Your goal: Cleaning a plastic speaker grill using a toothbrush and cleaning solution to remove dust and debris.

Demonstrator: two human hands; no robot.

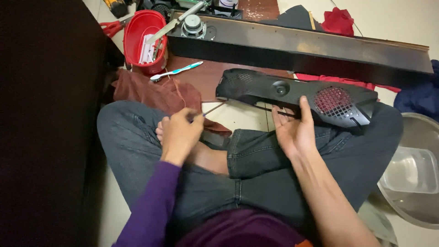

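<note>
Black speaker grille (pixel 297 93): long curved plastic panel w/ mesh, lay across my right knee & out over the floor; a red patch showed thru the mesh near its right end, round boss approx mid-length.
Right hand (pixel 292 130): held the grille from below at its near edge; thumb up against the front face, fingers curled under, clamped on the panel.
Left hand (pixel 179 132): fingers pinched together on a thin tool.
Thin tool (pixel 212 110): slim rod, prob a small screwdriver, tip pointed toward the grille's left end; couldn't tell if tip touched it.
My legs (pixel 238 160): crossed, dark jeans, bare foot peeking just beside left hand.
Maroon cloth (pixel 155 93): crumpled on floor just beyond my left knee.
Toothbrush (pixel 176 71): white & teal, lay on the wood board near the cloth.
Red tub (pixel 145 40): held a few tools & white bits; a long metal blade stuck out of it to the right.
Red-handled scissors (pixel 109 28): on floor left of the tub.
Long dark speaker cabinet (pixel 297 50): lay on its side beyond the grille, round driver (pixel 193 25) set near its left end.
Red rag (pixel 337 20): behind the cabinet.
Steel bowl (pixel 411 174): to my right, w/ a clear plastic box inside.
</note>
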